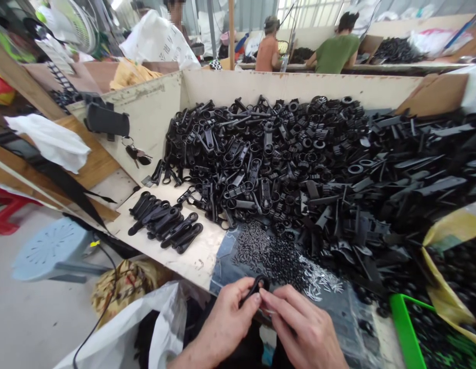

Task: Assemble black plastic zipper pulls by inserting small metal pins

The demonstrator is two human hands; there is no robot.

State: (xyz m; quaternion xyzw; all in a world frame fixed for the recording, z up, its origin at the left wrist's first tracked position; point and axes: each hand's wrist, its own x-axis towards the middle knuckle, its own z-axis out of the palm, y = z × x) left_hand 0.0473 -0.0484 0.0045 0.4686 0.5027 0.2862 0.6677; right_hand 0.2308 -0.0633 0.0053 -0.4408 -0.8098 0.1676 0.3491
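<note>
My left hand [230, 315] is closed around a black plastic part with a ring-shaped end [262, 280], held low over the front edge of the bench. My right hand [305, 325] meets it there, thumb and fingers pinched at the ring end. What sits between those right fingertips is too small and hidden to make out. Just beyond both hands, a blue-grey sheet [224, 261] carries small grey pieces [250, 247], tiny black pieces [286, 264] and thin silver pins [321, 278]. Farther left, several similar black parts [164, 220] lie in a neat row.
A large heap of black plastic parts [261, 154] fills the bench up to its back board [299, 84]. At right stand a green crate [405, 328] and a yellow bag [449, 246]. A white sack [126, 328] and blue stool [53, 246] are at left. Co-workers sit behind.
</note>
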